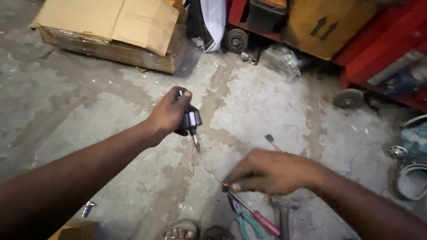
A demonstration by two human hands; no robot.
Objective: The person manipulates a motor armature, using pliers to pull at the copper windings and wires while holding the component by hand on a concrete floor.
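My left hand [170, 112] is raised over the concrete floor and grips a small dark metal part [191, 122] with a thin tip pointing down. A fine wire [193, 155] hangs from that tip toward the floor. My right hand [271, 172] is low near the floor, its fingertips pinched on the end of a thin wire or rod [215, 178]. Right below that hand lie pliers with red and green handles [251, 218] and a grey metal tool [284, 209]. A small screwdriver [271, 141] lies just behind my right hand.
A flattened cardboard box [115, 26] lies at the back left. Red metal shelving [382, 49], a brown carton [329, 26] and small wheels [235, 40] line the back and right. Metal rings [411, 180] sit at the right edge. A small metal piece [88, 208] lies at bottom left, and sandalled toes [180, 231] show at the bottom.
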